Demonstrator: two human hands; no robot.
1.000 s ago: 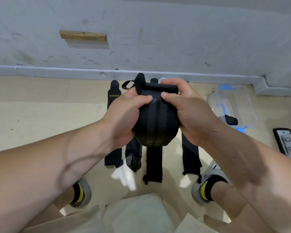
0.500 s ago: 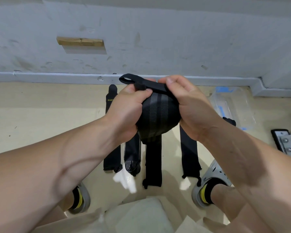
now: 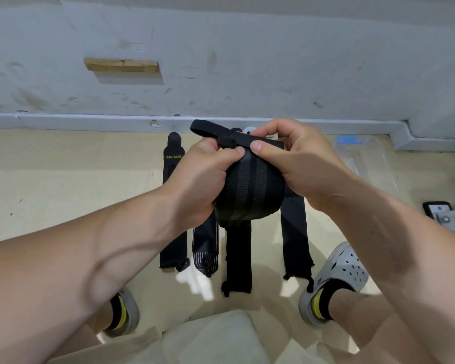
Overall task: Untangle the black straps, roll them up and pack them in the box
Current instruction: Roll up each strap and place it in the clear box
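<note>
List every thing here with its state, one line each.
Rolled strap, wound up, held off the floor.
Loop end, free, sticking out on top.
Left hand, gripping the roll.
Right hand, pinching the strap's tail.
Floor straps, four, flat, unrolled.
Clear box, on floor, lid unclear.

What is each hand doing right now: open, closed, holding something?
Left hand: closed around the rolled strap.
Right hand: closed, pinching the strap's loose end at the top of the roll.
</note>
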